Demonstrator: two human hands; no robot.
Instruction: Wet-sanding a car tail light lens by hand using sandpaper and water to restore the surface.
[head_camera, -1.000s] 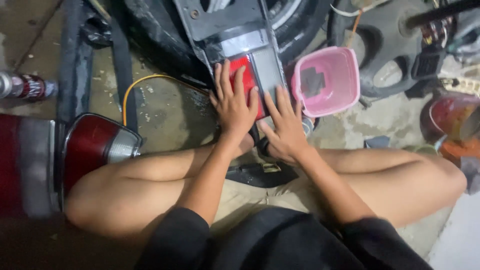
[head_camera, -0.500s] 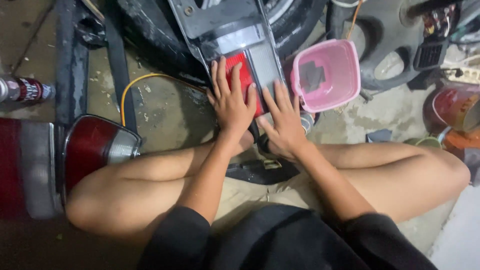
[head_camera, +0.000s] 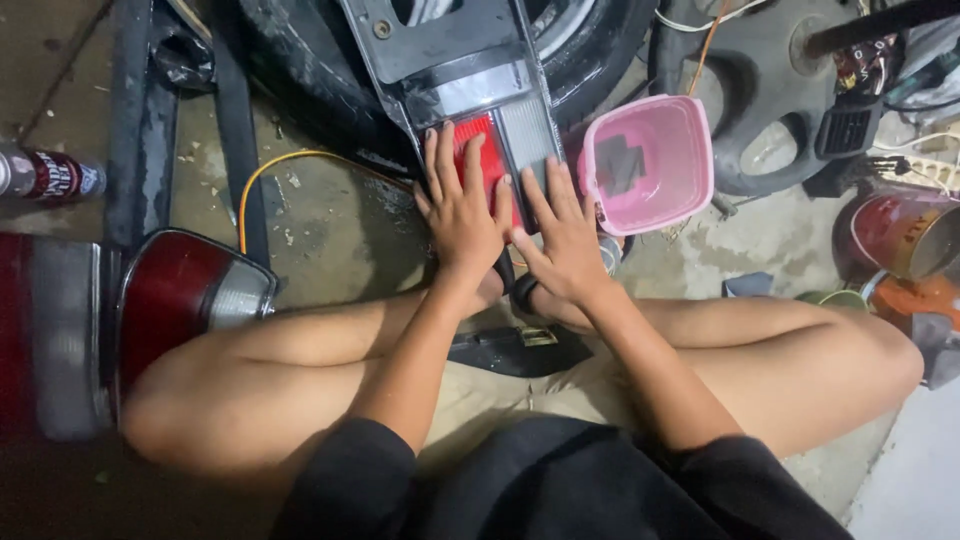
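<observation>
Hands lying flat, side by side, on a tail-light unit that is resting on the concrete floor in front of the seated person's crossed legs. Left hand is pressing palm-down on the red lens section, fingers spread and pointing away from the body, gripping nothing. Right hand is lying just beside it, thumbs nearly touching, fingers splayed over the clear lens section, likewise open and flat. Both forearms are angling inward from the knees. Pink plastic container is sitting just right of the unit. Second red tail light is lying near the left knee; yellow wire is curving beyond it.
</observation>
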